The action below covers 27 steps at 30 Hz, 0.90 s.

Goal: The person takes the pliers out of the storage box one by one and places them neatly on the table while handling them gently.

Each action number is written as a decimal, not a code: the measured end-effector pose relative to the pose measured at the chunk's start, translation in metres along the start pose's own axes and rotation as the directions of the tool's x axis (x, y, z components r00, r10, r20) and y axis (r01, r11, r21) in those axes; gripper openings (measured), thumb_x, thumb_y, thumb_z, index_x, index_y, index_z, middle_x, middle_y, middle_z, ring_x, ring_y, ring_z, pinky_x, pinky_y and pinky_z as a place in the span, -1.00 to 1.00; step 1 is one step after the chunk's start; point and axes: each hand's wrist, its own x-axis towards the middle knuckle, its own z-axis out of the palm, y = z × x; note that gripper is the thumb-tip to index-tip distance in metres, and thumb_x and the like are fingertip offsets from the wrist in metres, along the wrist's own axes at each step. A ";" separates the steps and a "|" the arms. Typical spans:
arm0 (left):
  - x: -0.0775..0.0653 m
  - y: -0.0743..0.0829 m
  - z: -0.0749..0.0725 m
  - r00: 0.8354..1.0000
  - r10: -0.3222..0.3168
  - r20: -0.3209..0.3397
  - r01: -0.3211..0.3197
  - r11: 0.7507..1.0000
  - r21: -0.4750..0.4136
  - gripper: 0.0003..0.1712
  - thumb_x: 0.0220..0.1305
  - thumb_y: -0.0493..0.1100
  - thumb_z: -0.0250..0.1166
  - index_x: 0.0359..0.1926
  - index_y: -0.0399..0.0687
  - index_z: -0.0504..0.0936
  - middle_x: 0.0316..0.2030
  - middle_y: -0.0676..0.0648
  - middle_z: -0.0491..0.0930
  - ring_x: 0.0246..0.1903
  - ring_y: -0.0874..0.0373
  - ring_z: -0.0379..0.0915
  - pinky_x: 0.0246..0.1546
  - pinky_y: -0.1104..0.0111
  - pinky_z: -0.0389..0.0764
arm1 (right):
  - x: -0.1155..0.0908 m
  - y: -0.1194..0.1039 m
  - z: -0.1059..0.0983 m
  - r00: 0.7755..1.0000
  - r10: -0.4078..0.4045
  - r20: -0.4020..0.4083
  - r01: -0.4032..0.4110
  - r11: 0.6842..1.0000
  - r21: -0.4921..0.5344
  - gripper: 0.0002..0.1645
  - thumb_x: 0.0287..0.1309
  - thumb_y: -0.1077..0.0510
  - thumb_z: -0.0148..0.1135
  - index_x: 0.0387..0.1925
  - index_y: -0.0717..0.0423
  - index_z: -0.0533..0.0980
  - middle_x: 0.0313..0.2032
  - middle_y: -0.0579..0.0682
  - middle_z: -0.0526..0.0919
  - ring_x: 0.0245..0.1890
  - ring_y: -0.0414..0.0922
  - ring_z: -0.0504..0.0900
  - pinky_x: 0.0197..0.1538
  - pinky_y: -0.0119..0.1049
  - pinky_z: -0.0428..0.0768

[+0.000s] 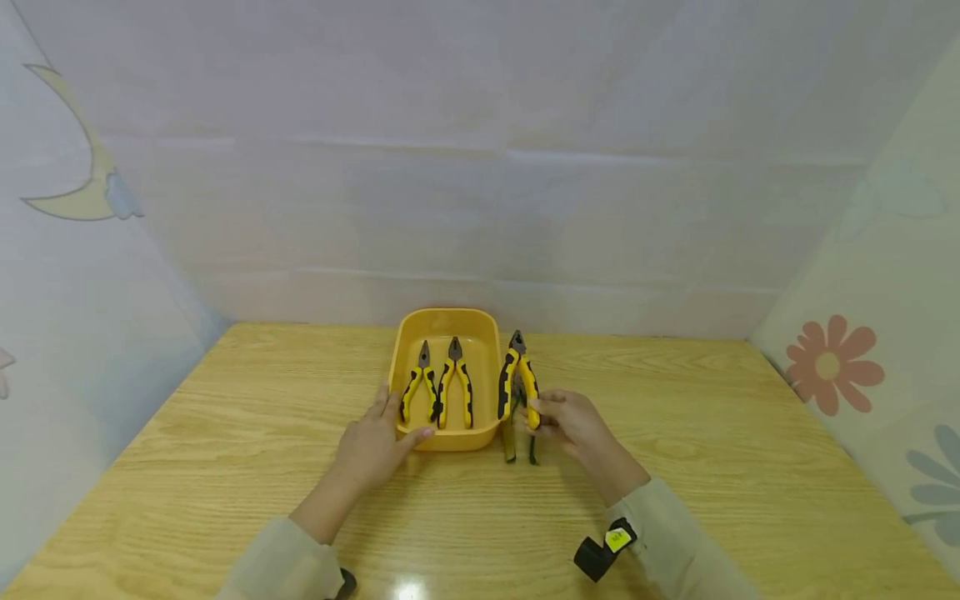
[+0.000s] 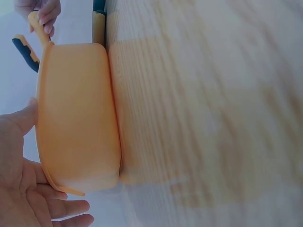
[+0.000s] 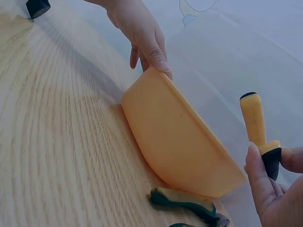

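Observation:
My right hand [image 1: 573, 425] pinches one handle of the black-and-yellow pliers [image 1: 531, 387], which are spread open with their dark head pointing away, beside the bin's right rim. In the yellow plastic bin [image 1: 483, 437] lie two more black-and-yellow pliers: a smaller long-nosed pair [image 1: 409, 392] at left and a larger pair [image 1: 467, 392] at right. My left hand [image 1: 369, 450] rests on the bin's near left corner, thumb over the rim, fingers extended along the outer side [image 2: 71, 208]. On the table, partly hidden below the held pliers, lie pliers with green-and-yellow handles [image 3: 184, 203].
The bin stands on a wood-grain table [image 1: 675, 417], towards its back edge. Behind it hangs a pale wall sheet [image 1: 600, 225]; side sheets bear a moon [image 1: 86, 196] and a red flower [image 1: 827, 367]. A black wrist device [image 1: 596, 558] sticks out from my right sleeve.

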 end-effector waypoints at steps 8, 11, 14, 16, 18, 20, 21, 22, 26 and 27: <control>0.000 0.000 0.001 1.000 0.011 -0.001 -0.011 1.000 0.019 -0.09 0.11 0.29 -0.02 0.22 -0.37 0.10 0.26 -0.28 -0.17 0.10 -0.23 0.10 -0.07 -0.07 0.23 | -0.006 0.006 -0.013 1.000 0.018 0.002 -0.018 0.999 0.031 -0.58 0.14 0.38 -0.05 -0.03 0.63 0.16 -0.29 0.31 0.43 -0.44 -0.10 0.51 -0.30 -0.34 0.53; 0.000 0.000 0.001 1.000 0.013 0.001 -0.013 1.000 0.020 -0.09 0.11 0.29 -0.03 0.21 -0.37 0.11 0.26 -0.28 -0.17 0.10 -0.23 0.09 -0.08 -0.07 0.23 | -0.008 0.008 -0.019 1.000 0.013 0.005 -0.013 1.000 0.015 -0.57 0.14 0.37 -0.05 -0.03 0.64 0.16 -0.30 0.29 0.43 -0.45 -0.11 0.51 -0.29 -0.34 0.53; 0.000 0.000 0.002 1.000 0.012 0.004 -0.012 1.000 0.023 -0.09 0.12 0.30 -0.03 0.21 -0.37 0.11 0.26 -0.28 -0.17 0.12 -0.22 0.07 -0.08 -0.08 0.24 | -0.009 0.010 -0.024 1.000 0.001 0.002 -0.001 1.000 -0.005 -0.58 0.14 0.37 -0.05 -0.04 0.65 0.17 -0.30 0.26 0.44 -0.43 -0.12 0.52 -0.25 -0.31 0.52; -0.001 0.000 0.002 1.000 0.010 0.004 -0.010 1.000 0.022 -0.09 0.12 0.30 -0.04 0.22 -0.37 0.10 0.27 -0.27 -0.17 0.13 -0.22 0.05 -0.08 -0.08 0.23 | -0.010 0.011 -0.027 1.000 0.002 -0.005 -0.002 1.000 -0.008 -0.56 0.14 0.36 -0.04 -0.04 0.65 0.16 -0.28 0.28 0.44 -0.41 -0.10 0.52 -0.23 -0.28 0.52; -0.001 0.000 0.002 1.000 0.010 0.000 -0.010 1.000 0.019 -0.09 0.12 0.29 -0.04 0.22 -0.37 0.10 0.27 -0.27 -0.16 0.13 -0.22 0.04 -0.08 -0.07 0.23 | -0.011 0.013 -0.030 1.000 0.008 -0.019 -0.009 1.000 -0.014 -0.56 0.14 0.35 -0.04 -0.03 0.63 0.16 -0.27 0.28 0.44 -0.40 -0.10 0.52 -0.23 -0.28 0.52; -0.001 0.001 0.002 1.000 0.011 -0.003 -0.011 1.000 0.017 -0.10 0.13 0.29 -0.03 0.21 -0.37 0.11 0.27 -0.27 -0.16 0.13 -0.22 0.04 -0.08 -0.07 0.23 | -0.012 0.014 -0.033 1.000 0.018 -0.022 -0.018 1.000 -0.010 -0.54 0.15 0.35 -0.04 -0.01 0.63 0.14 -0.27 0.30 0.44 -0.40 -0.09 0.53 -0.22 -0.28 0.52; -0.001 0.001 0.001 1.000 0.010 -0.003 -0.010 1.000 0.016 -0.10 0.13 0.29 -0.03 0.21 -0.37 0.11 0.27 -0.28 -0.16 0.14 -0.22 0.04 -0.08 -0.07 0.23 | -0.012 0.014 -0.034 0.999 0.024 -0.024 -0.024 1.000 -0.009 -0.53 0.15 0.35 -0.05 0.00 0.64 0.12 -0.27 0.31 0.44 -0.40 -0.09 0.53 -0.22 -0.28 0.51; -0.001 0.001 0.001 1.000 0.010 -0.004 -0.010 1.000 0.018 -0.10 0.13 0.29 -0.03 0.21 -0.38 0.11 0.27 -0.28 -0.15 0.13 -0.22 0.04 -0.08 -0.07 0.24 | -0.013 0.015 -0.036 0.999 0.025 -0.025 -0.025 1.000 -0.006 -0.53 0.15 0.35 -0.04 0.00 0.64 0.12 -0.27 0.32 0.44 -0.42 -0.10 0.53 -0.22 -0.28 0.52; -0.002 0.002 0.000 1.000 0.006 0.002 -0.006 1.000 0.031 -0.09 0.13 0.30 -0.05 0.20 -0.39 0.13 0.27 -0.28 -0.15 0.14 -0.22 0.04 -0.08 -0.06 0.25 | -0.015 0.017 -0.042 1.000 0.023 -0.011 -0.023 1.000 0.009 -0.51 0.15 0.35 -0.05 -0.01 0.67 0.10 -0.30 0.28 0.46 -0.44 -0.13 0.52 -0.24 -0.30 0.52; -0.002 0.001 0.000 1.000 0.007 0.004 -0.007 0.999 0.034 -0.09 0.12 0.31 -0.06 0.20 -0.39 0.13 0.27 -0.28 -0.15 0.14 -0.21 0.04 -0.08 -0.05 0.25 | -0.015 0.017 -0.044 1.000 0.023 -0.008 -0.023 1.000 0.013 -0.51 0.15 0.35 -0.05 -0.01 0.67 0.10 -0.31 0.27 0.46 -0.44 -0.13 0.52 -0.24 -0.30 0.52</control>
